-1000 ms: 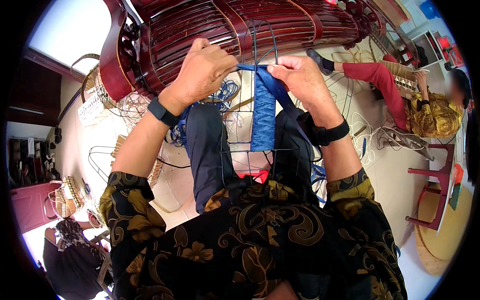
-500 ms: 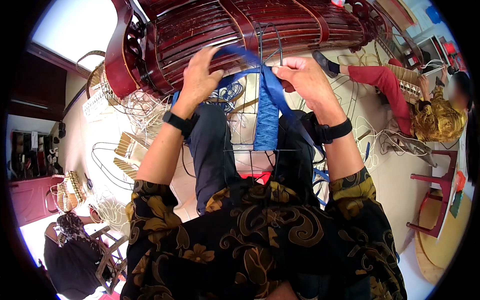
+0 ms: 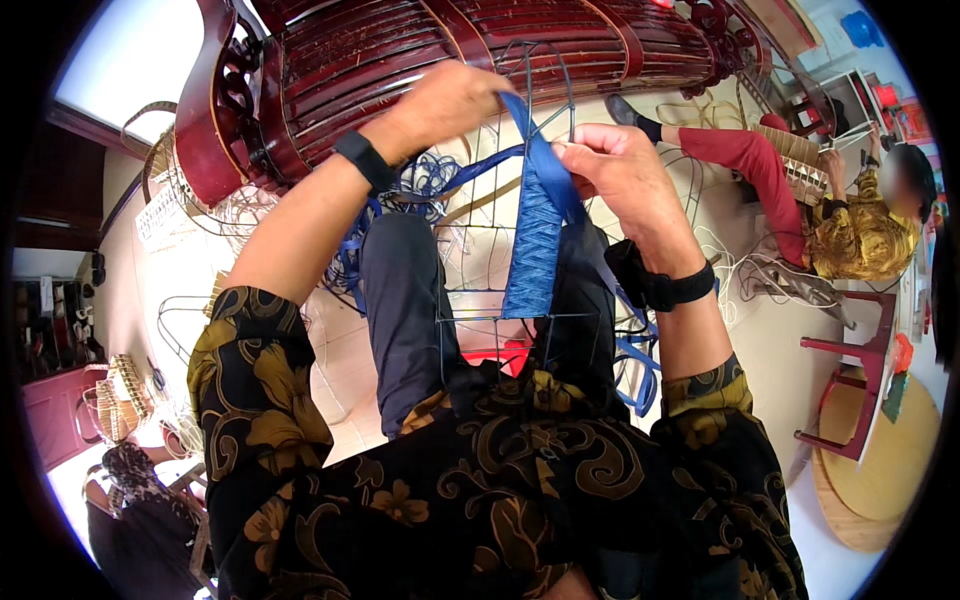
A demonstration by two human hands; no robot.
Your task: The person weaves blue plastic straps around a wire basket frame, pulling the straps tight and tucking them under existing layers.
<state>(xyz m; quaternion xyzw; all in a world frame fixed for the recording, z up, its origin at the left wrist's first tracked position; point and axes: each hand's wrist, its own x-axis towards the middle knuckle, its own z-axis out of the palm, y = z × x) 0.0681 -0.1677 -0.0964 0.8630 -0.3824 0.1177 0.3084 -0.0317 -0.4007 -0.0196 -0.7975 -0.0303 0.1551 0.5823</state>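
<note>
A black wire frame (image 3: 470,320) stands upright over my lap, with a tall band of blue woven strap (image 3: 532,250) wound down its middle bars. My left hand (image 3: 455,100) is raised at the upper left of the frame, fingers closed on a blue strap (image 3: 519,110) that runs up from the band. My right hand (image 3: 615,175) is beside the band's top, thumb and forefinger pinched on the strap where it bends. A loose length of strap falls behind my right wrist; my left fingertips are partly hidden.
A carved red wooden bench (image 3: 380,80) spans the back. Tangled blue strap (image 3: 430,185) lies on the floor. A co-worker (image 3: 855,235) sits at right with woven work; another (image 3: 130,510) is at lower left. A red stool (image 3: 860,350) and round board (image 3: 880,470) are at right.
My left hand has risen and moved right, pulling the looped strap up above the band. My right hand and the frame's lower end have shifted slightly down in the picture.
</note>
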